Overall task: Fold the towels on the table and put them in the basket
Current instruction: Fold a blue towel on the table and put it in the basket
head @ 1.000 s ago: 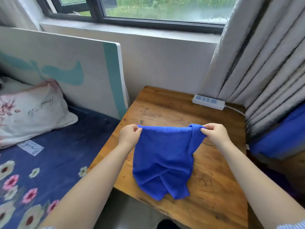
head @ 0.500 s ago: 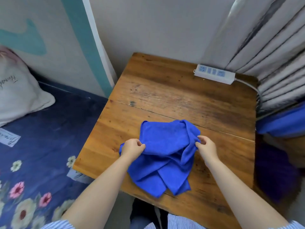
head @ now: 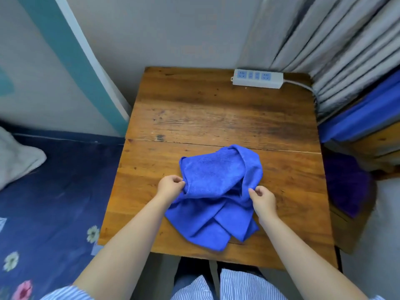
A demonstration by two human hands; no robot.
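Note:
A blue towel [head: 214, 191] lies rumpled on the near half of the wooden table [head: 216, 118], its far part bunched up and its near part spread in overlapping flaps. My left hand [head: 170, 186] pinches the towel's left edge. My right hand [head: 263, 199] pinches a fold at the towel's right side. No basket is in view.
A white power strip [head: 257, 79] with its cable lies at the table's far right edge. Grey curtains [head: 335, 46] hang at the right, with blue cloth [head: 363, 113] below them. A bed with a flowered navy sheet [head: 49, 191] and a pillow [head: 15, 156] lies left.
The towel, held up and stretched between both hands a second ago, now lies on the table. The view has tilted down toward the table. Both hands still pinch the cloth, lower and nearer.

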